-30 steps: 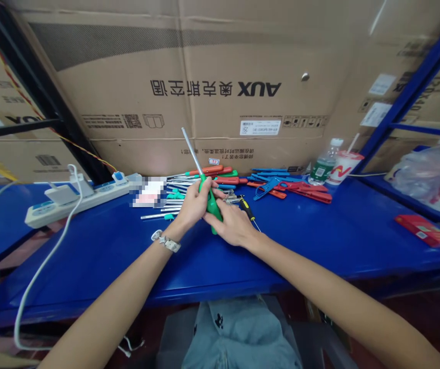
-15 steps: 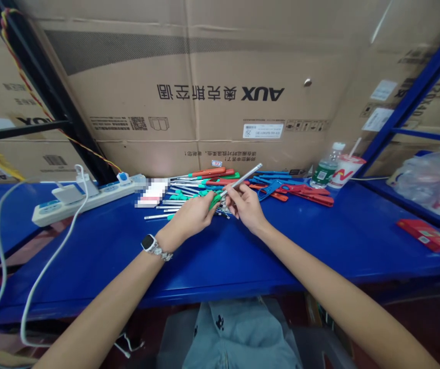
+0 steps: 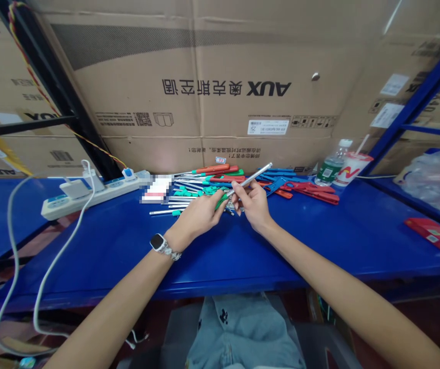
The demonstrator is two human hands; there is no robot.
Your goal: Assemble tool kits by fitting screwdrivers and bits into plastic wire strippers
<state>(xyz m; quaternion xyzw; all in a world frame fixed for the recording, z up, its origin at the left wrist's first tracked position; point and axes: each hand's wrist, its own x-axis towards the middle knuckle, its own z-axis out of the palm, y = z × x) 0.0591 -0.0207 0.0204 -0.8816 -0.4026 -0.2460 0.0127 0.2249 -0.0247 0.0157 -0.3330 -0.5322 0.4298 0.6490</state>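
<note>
A silver metal rod with a green end point(image 3: 257, 172) slants up to the right between my hands, above the tabletop. My left hand point(image 3: 200, 211) is closed around its green end, which the fingers partly hide. Farther up, my right hand point(image 3: 254, 205) grips the silver shaft between thumb and fingers. Behind my hands lies a loose pile of similar silver rods point(image 3: 162, 211) with green pieces. Orange-handled pieces point(image 3: 213, 168) rest at the back of that pile. Blue flat plastic parts point(image 3: 277, 185) and red ones point(image 3: 316, 192) lie to the right.
A white power strip point(image 3: 100, 190) with plugs and cables runs along the back left of the blue table point(image 3: 320, 246). A water bottle point(image 3: 330, 164) and a paper cup point(image 3: 353, 169) stand back right, with a red box point(image 3: 433, 233) nearer. A large cardboard carton point(image 3: 220, 61) rises behind.
The whole view has shifted slightly, so things appear a little farther right. Both hands keep their hold on the rod, whose tilt is about the same.
</note>
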